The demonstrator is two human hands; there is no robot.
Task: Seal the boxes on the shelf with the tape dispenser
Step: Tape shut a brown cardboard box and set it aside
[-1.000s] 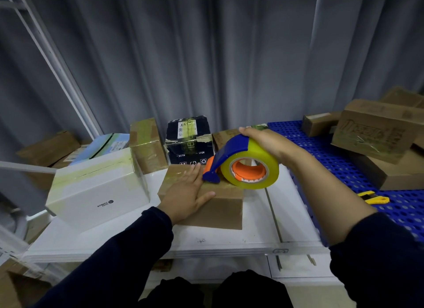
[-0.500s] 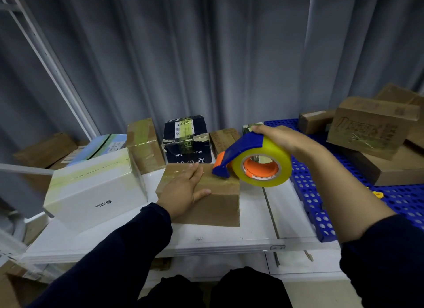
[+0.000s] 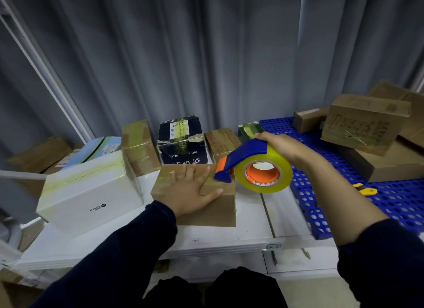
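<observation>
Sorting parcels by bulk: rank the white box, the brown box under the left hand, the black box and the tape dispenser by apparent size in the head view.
1. white box
2. brown box
3. tape dispenser and black box: look alike; the dispenser sits nearer the camera, so unranked.

- The room is dim, and everything looks a bit grey-blue.
- Soft light comes from above; the white box [image 3: 89, 193] is the brightest thing.
- The brown box [image 3: 206, 213] has a darker front and a thin shadow under it.
- The curtain [image 3: 206, 55] has dark stripes in its folds.
- The yellow roll of the tape dispenser [image 3: 257, 168] looks bright and a little shiny.
- The sleeves [image 3: 110, 268] are almost black, with no detail.
- The metal pole [image 3: 41, 62] leans, and the corners look stretched.
</observation>
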